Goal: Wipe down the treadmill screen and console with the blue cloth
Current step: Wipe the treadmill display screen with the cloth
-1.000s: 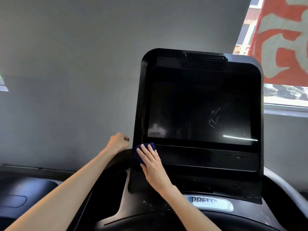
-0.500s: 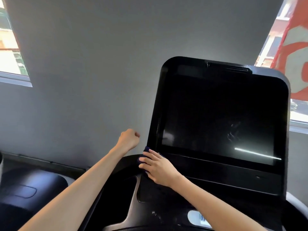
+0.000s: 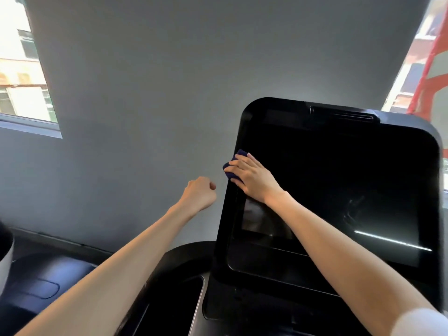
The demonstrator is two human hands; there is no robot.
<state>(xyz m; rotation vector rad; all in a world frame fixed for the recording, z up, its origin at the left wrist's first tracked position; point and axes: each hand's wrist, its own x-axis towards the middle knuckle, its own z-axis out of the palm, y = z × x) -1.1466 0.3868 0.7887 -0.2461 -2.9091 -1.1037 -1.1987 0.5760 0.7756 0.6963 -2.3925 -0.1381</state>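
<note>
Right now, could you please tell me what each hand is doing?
Left hand: closed fist, apparently empty.
Right hand: open, pressing blue cloth against the screen.

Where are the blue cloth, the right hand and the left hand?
blue cloth [image 3: 229,175], head view, edge showing beside the fingertips.
right hand [image 3: 254,177], head view, back of the hand.
left hand [image 3: 200,192], head view, back of the fist.
</note>
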